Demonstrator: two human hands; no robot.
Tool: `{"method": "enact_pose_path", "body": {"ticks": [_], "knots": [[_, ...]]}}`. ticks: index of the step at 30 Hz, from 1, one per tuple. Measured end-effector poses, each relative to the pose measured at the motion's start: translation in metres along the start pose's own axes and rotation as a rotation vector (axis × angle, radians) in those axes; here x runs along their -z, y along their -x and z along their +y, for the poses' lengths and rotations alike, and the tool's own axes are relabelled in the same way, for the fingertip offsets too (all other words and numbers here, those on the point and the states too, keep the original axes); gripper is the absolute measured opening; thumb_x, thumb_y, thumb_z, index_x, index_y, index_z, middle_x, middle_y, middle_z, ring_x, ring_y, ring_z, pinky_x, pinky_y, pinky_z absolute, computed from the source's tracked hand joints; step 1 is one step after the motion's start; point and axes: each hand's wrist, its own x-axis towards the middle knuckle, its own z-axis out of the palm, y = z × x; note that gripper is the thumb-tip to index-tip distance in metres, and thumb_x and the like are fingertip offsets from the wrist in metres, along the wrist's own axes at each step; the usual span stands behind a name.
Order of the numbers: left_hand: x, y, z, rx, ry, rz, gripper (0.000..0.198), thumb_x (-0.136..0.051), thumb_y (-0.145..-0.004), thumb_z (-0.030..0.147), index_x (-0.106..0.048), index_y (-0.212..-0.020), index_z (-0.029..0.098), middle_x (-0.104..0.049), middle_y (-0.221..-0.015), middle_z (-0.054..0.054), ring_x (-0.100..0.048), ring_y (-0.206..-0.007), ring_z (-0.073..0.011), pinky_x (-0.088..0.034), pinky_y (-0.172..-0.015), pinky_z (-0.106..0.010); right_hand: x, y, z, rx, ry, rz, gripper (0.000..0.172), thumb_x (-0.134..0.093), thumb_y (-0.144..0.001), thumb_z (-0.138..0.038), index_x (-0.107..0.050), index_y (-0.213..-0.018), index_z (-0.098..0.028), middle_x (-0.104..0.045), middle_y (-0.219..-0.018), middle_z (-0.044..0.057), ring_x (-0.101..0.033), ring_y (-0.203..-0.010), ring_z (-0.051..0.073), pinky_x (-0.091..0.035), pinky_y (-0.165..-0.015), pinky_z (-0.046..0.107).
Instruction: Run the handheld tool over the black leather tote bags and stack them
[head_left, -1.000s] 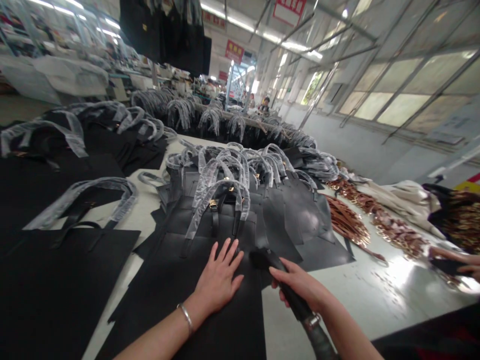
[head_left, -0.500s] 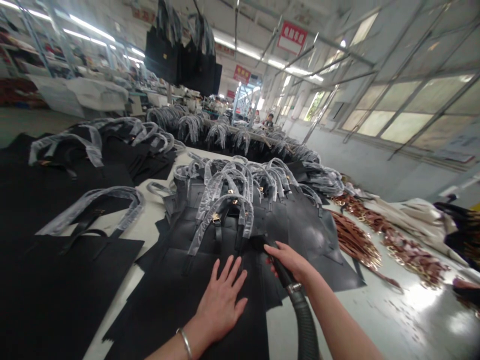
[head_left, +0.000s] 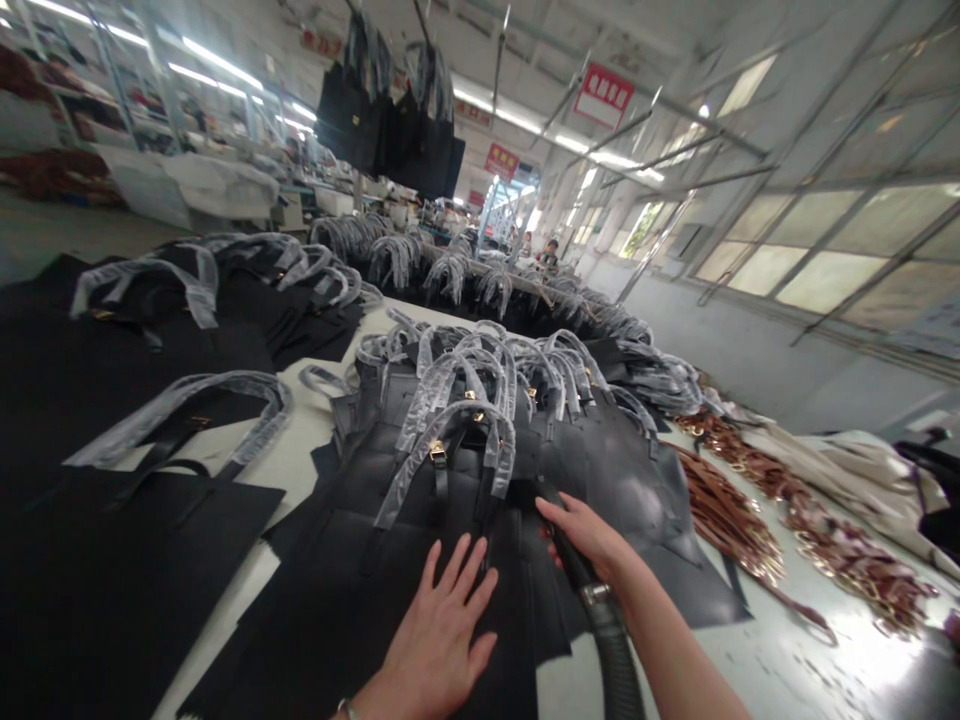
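My left hand [head_left: 444, 632] lies flat with fingers spread on a black leather bag panel [head_left: 322, 620], below its plastic-wrapped handle [head_left: 450, 455]. My right hand [head_left: 589, 540] is wrapped round a black vacuum hose nozzle [head_left: 571, 556]. A metal clamp joins the nozzle to a ribbed hose [head_left: 616, 655] that runs down out of view. The nozzle's dark tip is close to the panel's right side, and I cannot tell whether it touches. A gold buckle [head_left: 437, 452] sits on a strap near the handle.
More black panels with wrapped handles [head_left: 176, 285] lie to the left and behind. Brown leather straps [head_left: 731, 515] with metal rings are on the pale table [head_left: 855, 660] at right. Black bags [head_left: 375, 130] hang overhead. People are far off by the windows.
The view has shifted slightly, so things sit a little lower and farther right. My left hand stays flat on the panel, and my right hand keeps its grip on the nozzle.
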Motion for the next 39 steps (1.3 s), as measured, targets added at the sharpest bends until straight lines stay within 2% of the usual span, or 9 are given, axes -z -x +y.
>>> {"method": "enact_pose_path", "body": {"ticks": [4,10,18,25,27,30,32,35,39], "knots": [[-0.002,0.0,-0.002,-0.018,0.006,0.01,0.063,-0.053,-0.086,0.038,-0.033,-0.145,0.03,-0.01,-0.158,-0.005,-0.01,-0.144,-0.0324,-0.011,-0.114,-0.062,0.001,-0.001,-0.003,-0.022,0.023,-0.001,0.026,-0.058,-0.086,-0.043,-0.046,-0.094,-0.021,-0.058,-0.058,-0.004,-0.053,-0.039,0.01,-0.044,-0.033,0.02],[-0.001,-0.001,-0.002,-0.016,0.007,-0.018,0.063,-0.054,-0.085,0.037,-0.035,-0.144,0.03,-0.013,-0.158,-0.007,-0.012,-0.144,-0.0339,-0.014,-0.112,-0.064,0.004,-0.036,-0.033,0.045,0.047,0.101,0.023,-0.056,-0.089,-0.04,-0.044,-0.093,-0.022,-0.054,-0.057,-0.007,-0.051,-0.039,0.009,-0.043,-0.034,0.018],[-0.009,-0.003,-0.01,-0.056,0.003,-0.034,0.074,-0.062,-0.079,0.032,-0.032,-0.146,0.028,-0.015,-0.156,-0.01,-0.017,-0.142,-0.036,-0.02,-0.111,-0.063,0.011,-0.024,-0.024,0.007,0.108,0.096,0.027,-0.058,-0.086,-0.044,-0.046,-0.094,-0.021,-0.054,-0.055,-0.006,-0.053,-0.04,0.011,-0.044,-0.035,0.021],[-0.01,-0.001,-0.009,-0.055,-0.051,0.065,0.073,-0.06,-0.08,0.037,-0.031,-0.146,0.026,-0.016,-0.157,-0.009,-0.017,-0.143,-0.0334,-0.023,-0.112,-0.06,0.002,-0.042,-0.048,0.11,0.129,0.208,0.021,-0.053,-0.089,-0.039,-0.046,-0.1,-0.022,-0.048,-0.056,-0.008,-0.05,-0.041,0.009,-0.042,-0.037,0.019],[-0.009,0.001,-0.007,0.003,-0.055,0.127,0.074,-0.058,-0.081,0.041,-0.03,-0.146,0.019,-0.015,-0.157,-0.012,-0.015,-0.144,-0.0318,-0.024,-0.113,-0.056,0.002,-0.027,-0.05,0.103,0.146,0.197,0.022,-0.054,-0.089,-0.04,-0.047,-0.101,-0.023,-0.049,-0.057,-0.008,-0.051,-0.042,0.009,-0.042,-0.036,0.018],[-0.01,0.004,-0.003,0.097,-0.059,0.2,0.077,-0.059,-0.08,0.046,-0.032,-0.142,0.01,-0.014,-0.156,-0.019,-0.013,-0.144,-0.0326,-0.026,-0.114,-0.053,0.006,0.016,-0.04,0.035,0.169,0.112,0.029,-0.057,-0.086,-0.045,-0.052,-0.102,-0.022,-0.052,-0.058,-0.007,-0.053,-0.041,0.01,-0.044,-0.036,0.02],[-0.012,0.004,-0.001,0.124,-0.06,0.228,0.075,-0.059,-0.079,0.046,-0.034,-0.138,0.007,-0.016,-0.155,-0.021,-0.012,-0.144,-0.0335,-0.027,-0.113,-0.054,0.006,0.05,-0.024,-0.017,0.187,0.034,0.035,-0.061,-0.083,-0.045,-0.053,-0.109,-0.022,-0.052,-0.058,-0.007,-0.054,-0.041,0.011,-0.044,-0.036,0.02],[-0.015,0.005,0.006,0.147,-0.046,0.261,0.069,-0.058,-0.08,0.044,-0.036,-0.133,0.006,-0.02,-0.153,-0.025,-0.012,-0.144,-0.0344,-0.027,-0.112,-0.056,-0.003,0.094,0.01,-0.047,0.193,-0.107,0.05,-0.059,-0.084,-0.044,-0.045,-0.129,-0.027,-0.052,-0.061,-0.008,-0.057,-0.043,0.011,-0.045,-0.036,0.019],[-0.026,0.013,0.023,0.17,0.017,0.269,0.063,-0.058,-0.081,0.04,-0.037,-0.13,0.007,-0.027,-0.15,-0.025,-0.014,-0.143,-0.0358,-0.026,-0.112,-0.058,-0.025,0.124,0.045,-0.105,0.145,-0.181,0.055,-0.056,-0.085,-0.046,-0.041,-0.134,-0.027,-0.054,-0.064,-0.007,-0.057,-0.042,0.01,-0.046,-0.037,0.018]]}}
